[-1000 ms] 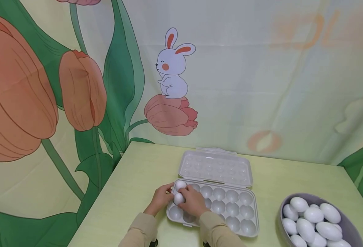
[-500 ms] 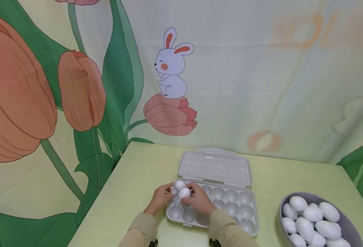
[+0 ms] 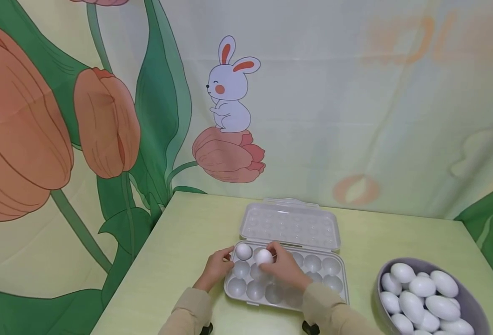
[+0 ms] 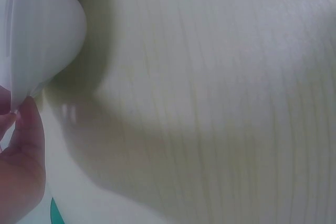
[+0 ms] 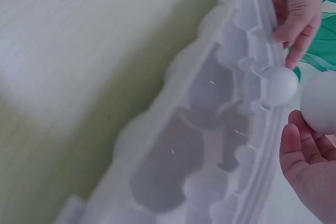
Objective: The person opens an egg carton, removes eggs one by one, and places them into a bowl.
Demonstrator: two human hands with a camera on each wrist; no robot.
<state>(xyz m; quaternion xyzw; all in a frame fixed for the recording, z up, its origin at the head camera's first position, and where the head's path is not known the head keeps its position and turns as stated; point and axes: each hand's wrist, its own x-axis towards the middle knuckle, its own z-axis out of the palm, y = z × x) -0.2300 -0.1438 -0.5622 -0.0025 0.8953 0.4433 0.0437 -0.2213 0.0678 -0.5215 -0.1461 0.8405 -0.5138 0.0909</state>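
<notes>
A grey plastic egg box [image 3: 252, 300] lies on the table with its lid [image 3: 290, 225] folded back. My left hand [image 3: 218, 269] pinches the box's left rim; in the left wrist view the thumb and fingers [image 4: 29, 140] close on that edge. Between my right thumb and fingers is a white egg [image 3: 265, 257], held over the back row, second cup from the left. My right hand [image 3: 286, 267] covers part of the cups behind it. One white egg [image 3: 243, 251] sits in the back-left corner cup, and also shows as an egg [image 5: 280, 86] in the right wrist view.
A grey-purple bowl [image 3: 476, 307] heaped with several white eggs [image 3: 423, 286] stands at the table's right. Pale yellow tabletop [image 3: 175, 242] surrounds the box. Behind it hangs a cloth backdrop [image 3: 313, 116] printed with tulips and a rabbit.
My right hand has lifted the egg out of the left column's middle cup and carried it right and slightly back. My left hand has stayed at the box's left rim.
</notes>
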